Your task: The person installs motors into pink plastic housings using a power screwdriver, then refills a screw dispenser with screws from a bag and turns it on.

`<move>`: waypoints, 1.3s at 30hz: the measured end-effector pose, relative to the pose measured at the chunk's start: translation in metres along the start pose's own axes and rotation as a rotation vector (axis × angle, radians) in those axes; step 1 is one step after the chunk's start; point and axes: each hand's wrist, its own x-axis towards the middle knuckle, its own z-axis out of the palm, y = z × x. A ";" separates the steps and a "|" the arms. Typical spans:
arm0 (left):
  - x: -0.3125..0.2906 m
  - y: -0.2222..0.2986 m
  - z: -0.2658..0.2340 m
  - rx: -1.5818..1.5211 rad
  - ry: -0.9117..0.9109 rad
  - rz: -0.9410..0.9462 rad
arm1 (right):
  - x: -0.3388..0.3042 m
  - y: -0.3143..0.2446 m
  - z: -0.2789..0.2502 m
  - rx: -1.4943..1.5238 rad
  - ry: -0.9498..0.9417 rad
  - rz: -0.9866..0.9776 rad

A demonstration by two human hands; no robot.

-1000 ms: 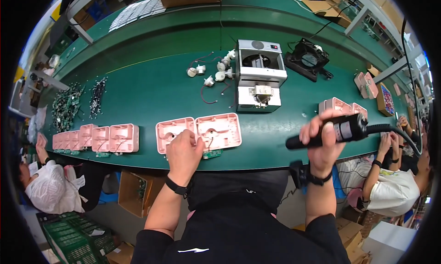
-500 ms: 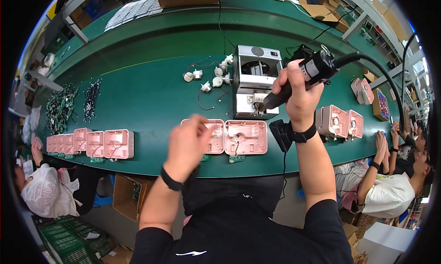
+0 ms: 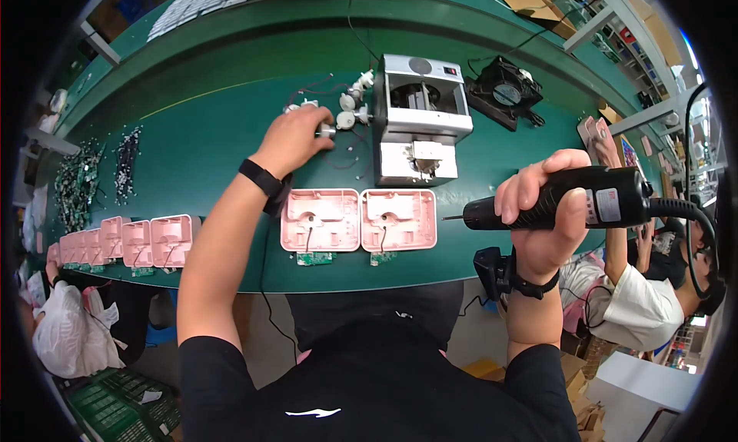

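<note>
My right hand (image 3: 547, 219) is wrapped around a black electric screwdriver (image 3: 615, 200), held above the table's front right, its thin bit pointing left. My left hand (image 3: 292, 138) reaches to a group of small white motors (image 3: 347, 120) with dark wires; its fingers close on one motor (image 3: 327, 130), partly hidden by the hand. Between my arms, two open pink plastic housings (image 3: 321, 238) (image 3: 399, 238) lie side by side, each with a wire leading to a green circuit board (image 3: 316, 258) at its front edge.
Behind the housings stands a silver-and-black screw feeder (image 3: 427, 123), with a black fan (image 3: 506, 93) to its right. More pink housings (image 3: 171, 240) line the left front edge, below piles of circuit boards (image 3: 77, 182) and wired parts (image 3: 127, 165). Co-workers (image 3: 642, 288) sit at both sides.
My left hand has moved from above the left housing up to the motors and closed on one. The screwdriver has come away from the screw feeder, toward me and right, now lying level.
</note>
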 end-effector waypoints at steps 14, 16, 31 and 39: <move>-0.083 0.007 -0.065 -1.362 0.208 -0.440 | -0.037 -0.017 -0.020 0.057 0.067 -0.035; -0.095 0.024 -0.070 -1.504 0.207 -0.439 | -0.043 -0.019 -0.023 0.073 0.074 -0.011; -0.119 0.118 -0.006 -1.315 -0.406 -0.510 | -0.054 -0.021 -0.021 0.080 0.092 0.038; -0.104 0.143 0.012 -0.509 -0.052 -0.066 | -0.062 -0.019 -0.033 0.103 0.099 0.045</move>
